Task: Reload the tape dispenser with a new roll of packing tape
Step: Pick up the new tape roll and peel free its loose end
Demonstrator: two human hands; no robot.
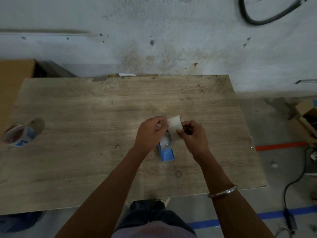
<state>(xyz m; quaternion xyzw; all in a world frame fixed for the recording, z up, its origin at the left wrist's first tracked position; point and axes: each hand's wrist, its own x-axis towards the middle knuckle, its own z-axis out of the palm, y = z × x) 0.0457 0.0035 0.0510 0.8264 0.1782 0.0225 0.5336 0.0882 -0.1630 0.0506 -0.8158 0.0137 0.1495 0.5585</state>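
1. The tape dispenser is lying near the middle of the table, its blue handle pointing toward the person; the two hands are working just over its far end.
2. The left hand is curling its fingers at the dispenser's far end, seemingly pinching a clear edge of tape, though blur is hiding the exact grip.
3. The right hand is pinching the near corner of a pale strip of tape, which is standing up from the dispenser between the two hands.
4. The strip is looking thin, light and floppy, and probably sticky on one side, so it is likely to fold onto itself or cling to fingers; holding it by its edges and keeping it taut seems safest.
5. The dispenser is looking like light, stiff plastic; its handle is the obvious hold, and any cutting blade at the far end is best avoided.
6. A roll of tape is lying on its side well to the left of the dispenser, at the table's left edge.
7. A cardboard box is standing beyond the roll, off the table.
8. Nothing is lying between the dispenser and the roll.
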